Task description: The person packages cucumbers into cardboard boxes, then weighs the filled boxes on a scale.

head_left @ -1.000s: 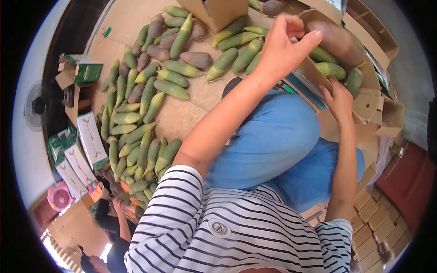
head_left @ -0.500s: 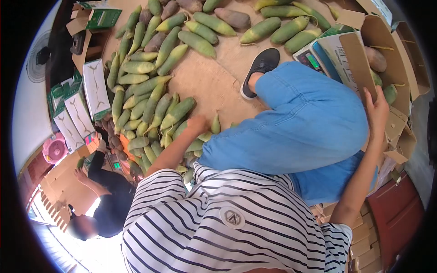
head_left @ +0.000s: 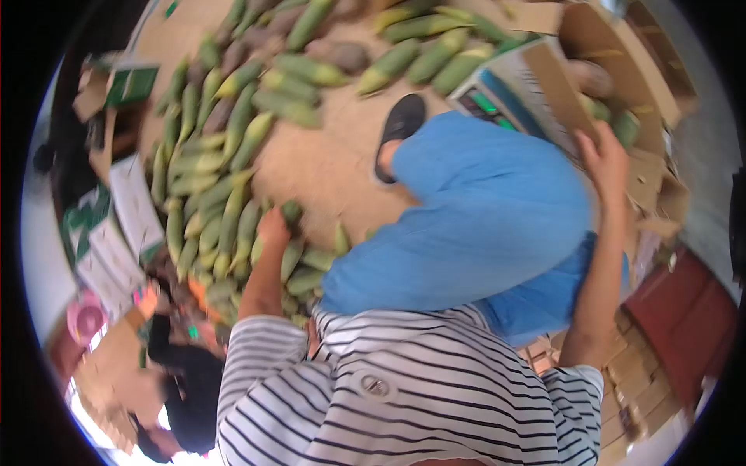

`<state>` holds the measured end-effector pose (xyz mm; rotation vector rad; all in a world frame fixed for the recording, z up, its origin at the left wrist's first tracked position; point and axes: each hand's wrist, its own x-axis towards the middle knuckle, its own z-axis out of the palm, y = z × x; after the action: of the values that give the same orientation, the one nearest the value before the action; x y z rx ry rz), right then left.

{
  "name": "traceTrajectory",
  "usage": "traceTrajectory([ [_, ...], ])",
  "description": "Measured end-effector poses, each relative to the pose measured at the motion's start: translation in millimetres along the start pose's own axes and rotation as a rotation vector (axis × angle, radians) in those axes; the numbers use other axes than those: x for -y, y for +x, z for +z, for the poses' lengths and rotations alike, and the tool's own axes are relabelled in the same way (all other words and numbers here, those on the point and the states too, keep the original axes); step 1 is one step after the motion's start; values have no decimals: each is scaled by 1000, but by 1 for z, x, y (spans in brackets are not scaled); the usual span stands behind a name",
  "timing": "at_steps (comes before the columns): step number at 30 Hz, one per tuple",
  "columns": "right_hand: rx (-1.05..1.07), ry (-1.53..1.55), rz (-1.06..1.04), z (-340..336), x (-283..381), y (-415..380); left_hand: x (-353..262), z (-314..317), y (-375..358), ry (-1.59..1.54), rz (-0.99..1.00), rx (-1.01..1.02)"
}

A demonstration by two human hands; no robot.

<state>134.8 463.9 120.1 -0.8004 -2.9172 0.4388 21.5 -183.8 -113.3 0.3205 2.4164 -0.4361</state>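
My left hand [head_left: 273, 228] is closed on a green radish [head_left: 291, 211], whose end shows beyond the fingers; motion blur softens the grip. Around and below it lies a heap of green radishes [head_left: 206, 221]. On the other side, my right hand [head_left: 608, 165] has its fingers on the near wall of an open cardboard box [head_left: 553, 89]. Inside that box are several radishes [head_left: 625, 128], some green and one brownish.
A scale with lit green digits [head_left: 486, 107] stands beside the box. More radishes lie at the back. White cartons [head_left: 136, 203] and a pink fan [head_left: 85, 318] are at left, near another person in dark clothing [head_left: 190, 388]. My shoe [head_left: 402, 120] rests on the brown floor.
My left hand has moved left and onto a green radish. My right hand stays at the box edge. The whole view has shifted and blurred, and the other person has leaned lower.
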Motion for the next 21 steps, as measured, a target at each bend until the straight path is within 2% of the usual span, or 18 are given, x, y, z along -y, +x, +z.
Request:
traceTrajectory([
  [1, -5, -41, -25, 2, -3, 1, -17, -6, 22, -6, 100, -65],
  [2, -7, -82, -48, 0, -6, 2, -7, -11, -5, -36, -34, 4],
  [4, -15, -85, -34, -4, 0, 2, -21, -24, -11, -25, 34, -71],
  [7, 33, -74, 0, -8, 4, 3, -64, -62, -15, -271, 128, -216],
  [10, 3, -59, -38, -8, 0, 1, -116, -106, -5, -578, 295, -417],
  [13, -13, -88, -59, -6, -6, -1, -173, -187, -12, -811, 510, -546],
  [15, 8, -77, -39, -9, -4, -2, -204, -233, -20, -804, 587, -703],
  [18, -3, -54, -51, -9, -8, -5, -235, -290, -36, -852, 696, -754],
  [21, -19, -60, -48, -15, -6, -7, -253, -310, -38, -870, 739, -801],
])
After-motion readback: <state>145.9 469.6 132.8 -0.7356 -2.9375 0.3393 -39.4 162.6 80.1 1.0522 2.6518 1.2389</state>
